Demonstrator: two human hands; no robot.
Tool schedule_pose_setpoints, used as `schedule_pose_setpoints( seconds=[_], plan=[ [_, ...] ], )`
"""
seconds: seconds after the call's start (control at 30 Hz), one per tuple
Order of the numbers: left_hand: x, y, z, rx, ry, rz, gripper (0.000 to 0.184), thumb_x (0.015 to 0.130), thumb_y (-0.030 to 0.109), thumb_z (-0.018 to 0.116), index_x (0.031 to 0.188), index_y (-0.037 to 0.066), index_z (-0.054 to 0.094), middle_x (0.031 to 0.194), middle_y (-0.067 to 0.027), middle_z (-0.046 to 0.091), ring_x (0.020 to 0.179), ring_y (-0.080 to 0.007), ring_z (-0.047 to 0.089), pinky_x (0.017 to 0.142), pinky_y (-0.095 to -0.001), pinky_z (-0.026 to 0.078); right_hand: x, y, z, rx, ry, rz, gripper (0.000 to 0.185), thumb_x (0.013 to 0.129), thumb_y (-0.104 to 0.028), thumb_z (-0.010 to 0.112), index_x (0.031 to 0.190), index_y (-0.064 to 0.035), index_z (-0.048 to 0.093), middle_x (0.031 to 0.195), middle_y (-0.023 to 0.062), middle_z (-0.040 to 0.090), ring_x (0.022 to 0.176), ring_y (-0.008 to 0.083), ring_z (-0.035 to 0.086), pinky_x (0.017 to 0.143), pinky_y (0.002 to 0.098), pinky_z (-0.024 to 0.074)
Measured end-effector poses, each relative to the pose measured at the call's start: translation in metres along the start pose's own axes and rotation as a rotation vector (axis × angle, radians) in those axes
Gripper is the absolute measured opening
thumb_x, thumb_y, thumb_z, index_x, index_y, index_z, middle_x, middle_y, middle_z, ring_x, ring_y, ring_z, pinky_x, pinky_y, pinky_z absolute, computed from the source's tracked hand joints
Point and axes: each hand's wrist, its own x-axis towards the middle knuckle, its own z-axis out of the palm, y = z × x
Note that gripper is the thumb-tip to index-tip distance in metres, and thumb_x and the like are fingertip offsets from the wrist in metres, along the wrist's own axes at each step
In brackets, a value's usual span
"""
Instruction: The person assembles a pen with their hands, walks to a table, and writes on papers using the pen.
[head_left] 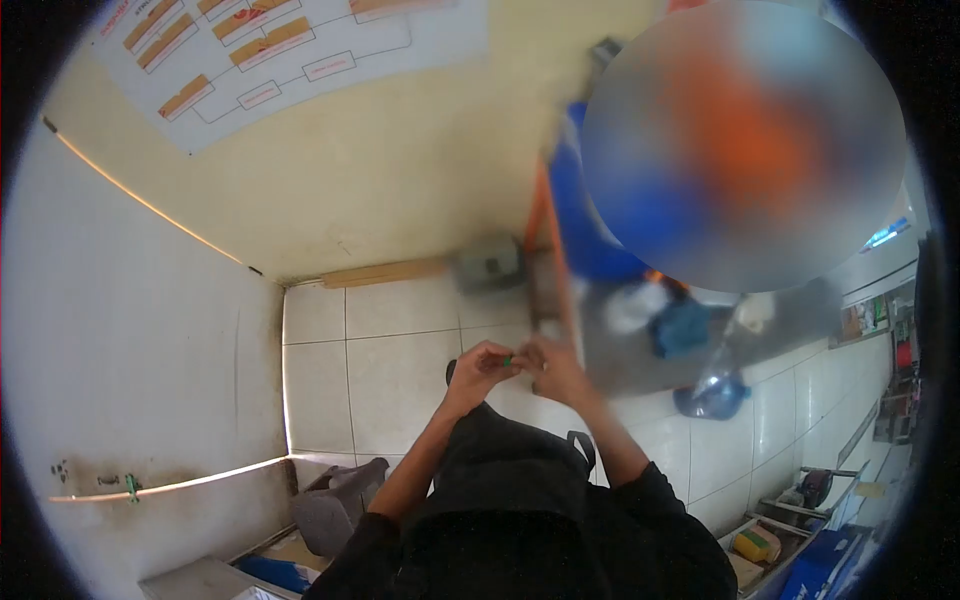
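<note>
Both hands are close together in front of my body, above the tiled floor. My left hand (484,368) is closed, its fingertips pinching a small green object (507,361) whose kind is too small to make out. My right hand (548,368) meets it from the other side, fingers curled in and somewhat blurred. Whether the right fingers also grip the green object or only touch it is hard to see. A black garment (510,460) covers my torso below the hands.
A white door (150,330) stands at the left. By the far wall sits a grey box (489,264). To the right is a blue-topped table with an orange frame (538,215), and a large water bottle (712,395) lies beyond. A grey plastic chair (340,505) is at lower left.
</note>
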Motion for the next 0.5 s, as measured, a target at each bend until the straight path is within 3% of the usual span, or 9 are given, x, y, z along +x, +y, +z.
schedule_pose_setpoints(
  seconds=[0.07, 0.13, 0.2, 0.3, 0.37, 0.47, 0.5],
  plan=[
    [0.046, 0.014, -0.029, -0.027, -0.005, 0.033, 0.029, 0.094, -0.004, 0.078, 0.117, 0.0, 0.061, 0.118, -0.01, 0.072, 0.113, -0.0188, 0.07, 0.099, -0.0351, 0.06, 0.048, 0.011, 0.009, -0.103, 0.036, -0.052, 0.016, 0.099, -0.009, 0.074, 0.102, 0.002, 0.062, 0.079, 0.0115, 0.058, 0.077, 0.0246, 0.066, 0.069, 0.0404, 0.0505],
    [0.092, 0.02, -0.06, -0.126, -0.035, 0.034, 0.03, 0.093, -0.003, 0.079, 0.117, 0.001, 0.061, 0.116, -0.008, 0.071, 0.112, -0.0165, 0.069, 0.1, -0.035, 0.059, 0.103, -0.007, 0.0, 0.26, 0.152, 0.245, 0.017, 0.102, -0.012, 0.073, 0.103, 0.0032, 0.065, 0.08, 0.0065, 0.061, 0.081, 0.0156, 0.068, 0.073, 0.0364, 0.0541],
    [0.138, 0.02, -0.087, -0.184, -0.05, 0.015, 0.03, 0.093, -0.004, 0.079, 0.117, 0.002, 0.061, 0.115, -0.0068, 0.07, 0.111, -0.0153, 0.068, 0.099, -0.0341, 0.059, 0.149, 0.003, 0.001, 0.24, 0.247, 0.18, 0.019, 0.105, -0.015, 0.071, 0.105, 0.0043, 0.068, 0.085, 0.0052, 0.066, 0.086, 0.0151, 0.071, 0.078, 0.0336, 0.0577],
    [0.194, -0.004, -0.125, -0.216, -0.051, 0.044, 0.029, 0.093, -0.004, 0.079, 0.115, 0.003, 0.061, 0.114, -0.0058, 0.069, 0.11, -0.0145, 0.068, 0.098, -0.0334, 0.059, 0.203, 0.058, 0.02, 0.404, 0.296, 0.379, 0.019, 0.105, -0.015, 0.07, 0.106, 0.0042, 0.067, 0.086, 0.005, 0.067, 0.089, 0.0183, 0.073, 0.081, 0.0332, 0.0602],
    [0.216, -0.017, -0.142, -0.131, 0.012, 0.002, 0.029, 0.093, -0.005, 0.078, 0.115, 0.003, 0.061, 0.113, -0.006, 0.07, 0.109, -0.014, 0.068, 0.098, -0.0329, 0.059, 0.23, 0.113, 0.046, 0.538, 0.423, 0.612, 0.021, 0.105, -0.015, 0.07, 0.111, 0.0047, 0.064, 0.086, 0.0061, 0.065, 0.092, 0.0211, 0.074, 0.081, 0.0344, 0.0618],
    [0.25, -0.074, -0.167, -0.022, 0.108, -0.083, 0.029, 0.093, -0.004, 0.079, 0.115, 0.002, 0.061, 0.11, -0.0066, 0.072, 0.106, -0.0136, 0.069, 0.095, -0.0321, 0.059, 0.262, 0.239, 0.096, 0.788, 0.409, 0.691, 0.022, 0.106, -0.015, 0.068, 0.113, 0.004, 0.06, 0.085, 0.0068, 0.061, 0.093, 0.0232, 0.074, 0.082, 0.0365, 0.0623],
    [0.264, -0.104, -0.175, -0.013, 0.15, -0.133, 0.029, 0.093, -0.003, 0.079, 0.116, 0.002, 0.062, 0.108, -0.007, 0.073, 0.105, -0.0137, 0.07, 0.093, -0.0318, 0.059, 0.276, 0.271, 0.112, 0.736, 0.426, 0.623, 0.024, 0.107, -0.016, 0.067, 0.115, 0.0041, 0.056, 0.083, 0.006, 0.055, 0.093, 0.0239, 0.073, 0.084, 0.0383, 0.0617]
  ],
)
